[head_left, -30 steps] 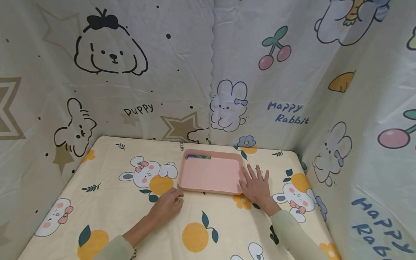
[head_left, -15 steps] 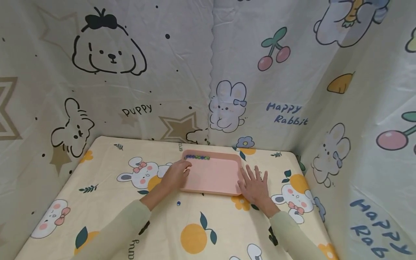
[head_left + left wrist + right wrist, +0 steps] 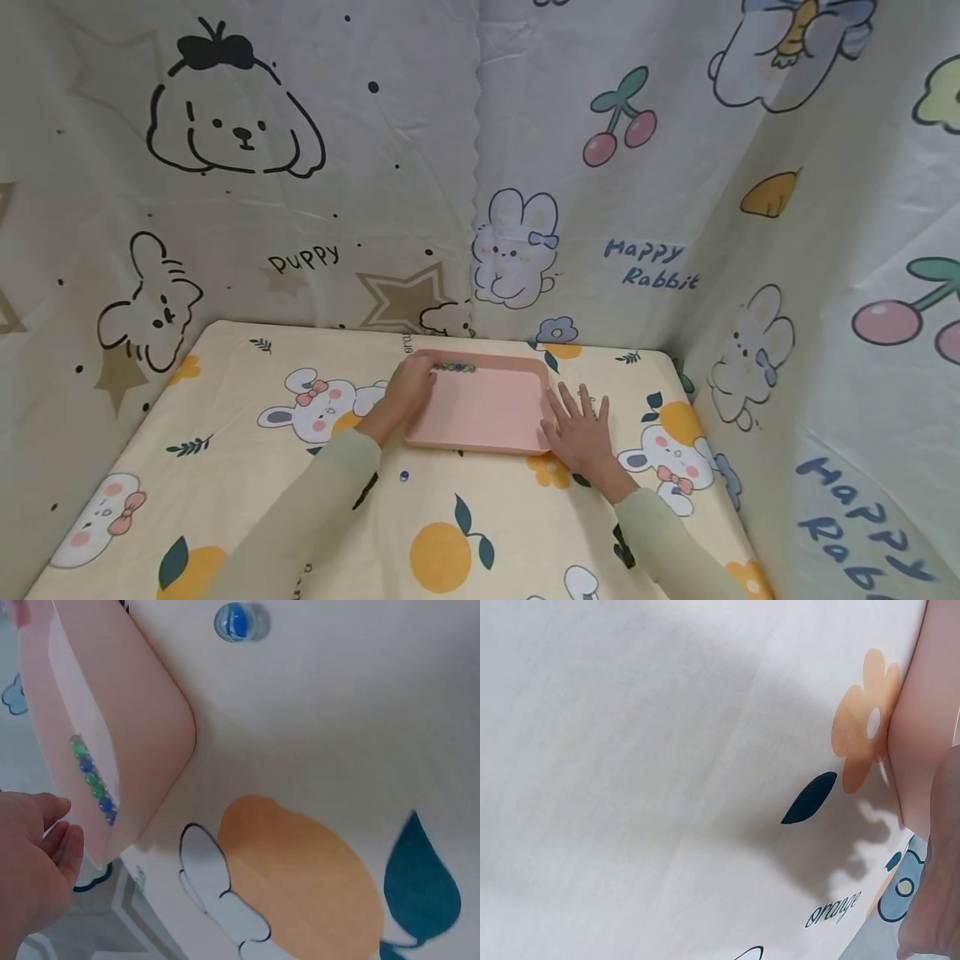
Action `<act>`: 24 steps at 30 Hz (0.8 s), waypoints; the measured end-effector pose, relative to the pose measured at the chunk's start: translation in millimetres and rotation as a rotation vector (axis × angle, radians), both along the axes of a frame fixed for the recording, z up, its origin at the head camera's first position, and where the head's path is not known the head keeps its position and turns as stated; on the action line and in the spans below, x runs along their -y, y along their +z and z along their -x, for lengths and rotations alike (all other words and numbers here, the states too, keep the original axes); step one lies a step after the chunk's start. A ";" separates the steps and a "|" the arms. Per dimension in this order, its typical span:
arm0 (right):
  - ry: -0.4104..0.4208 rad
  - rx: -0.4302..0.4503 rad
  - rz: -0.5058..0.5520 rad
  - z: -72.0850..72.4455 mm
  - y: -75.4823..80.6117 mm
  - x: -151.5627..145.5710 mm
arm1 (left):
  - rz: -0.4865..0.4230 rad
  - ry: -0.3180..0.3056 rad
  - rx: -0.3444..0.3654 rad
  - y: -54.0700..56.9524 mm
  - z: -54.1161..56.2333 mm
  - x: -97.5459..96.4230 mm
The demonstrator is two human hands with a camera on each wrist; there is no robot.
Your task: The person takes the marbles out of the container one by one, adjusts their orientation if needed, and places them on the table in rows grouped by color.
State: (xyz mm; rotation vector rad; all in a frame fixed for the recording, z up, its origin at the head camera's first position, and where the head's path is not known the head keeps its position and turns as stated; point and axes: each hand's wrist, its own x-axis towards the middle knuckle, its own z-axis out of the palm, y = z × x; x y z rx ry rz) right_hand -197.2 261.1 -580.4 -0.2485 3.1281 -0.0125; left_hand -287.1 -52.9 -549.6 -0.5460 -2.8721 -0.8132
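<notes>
A shallow pink tray (image 3: 480, 417) lies on the cloth-covered table, a row of small blue and green glass marbles (image 3: 459, 367) along its far wall. My left hand (image 3: 408, 387) reaches over the tray's far left corner and hides part of the row. The left wrist view shows that hand's fingers (image 3: 69, 855) loosely bent beside the marbles, with nothing visible between thumb and fingertips. One clear marble with a blue swirl (image 3: 234, 622) sits on the cloth in front of the tray. My right hand (image 3: 585, 433) rests with fingers spread against the tray's right side.
The cream tablecloth (image 3: 337, 533) carries printed oranges, rabbits and leaves. Hanging printed curtains (image 3: 390, 183) close off the back and sides of the table. The tray's raised rim runs all round it.
My left hand has moved from the cloth in front of the tray up to its far left corner, uncovering the loose marble. The right hand stays in place.
</notes>
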 end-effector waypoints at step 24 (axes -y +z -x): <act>-0.009 0.006 0.008 -0.6 -0.1 -1.3 | 0.188 0.097 -0.021 -20.1 20.5 -12.6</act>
